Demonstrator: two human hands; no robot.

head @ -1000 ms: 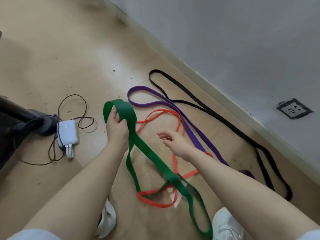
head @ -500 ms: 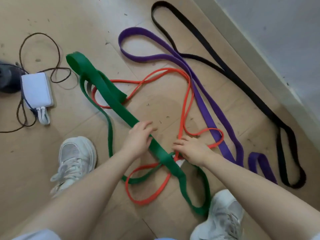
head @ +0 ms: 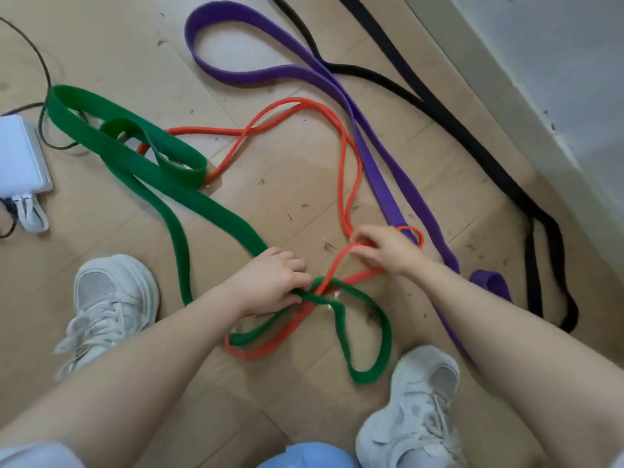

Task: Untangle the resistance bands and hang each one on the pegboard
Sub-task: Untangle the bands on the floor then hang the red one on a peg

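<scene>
head view: i am looking down at the floor (head: 287,197), where four resistance bands are lying tangled; my left hand (head: 273,285) is curling its fingers around the green band (head: 216,211) right at the knot where it is crossing the orange band (head: 344,184); my right hand (head: 388,248) is pinching the orange band just beyond that crossing, lifting a small loop of it; so both hands are gripping, neither is hanging free; the crossing is sitting between my two hands, closer to the left one; the green band is running long from the grip up and to the left, toward the white charger (head: 20,157), with a short loop trailing down toward my right shoe (head: 415,410); the orange band is stretching up and away from my right hand; the purple band (head: 381,163) is lying just right of it, the black band (head: 472,130) nearer the wall (head: 557,79); i am judging that the orange has to be drawn up and right, out through the green loop; no pegboard is showing here.
</scene>
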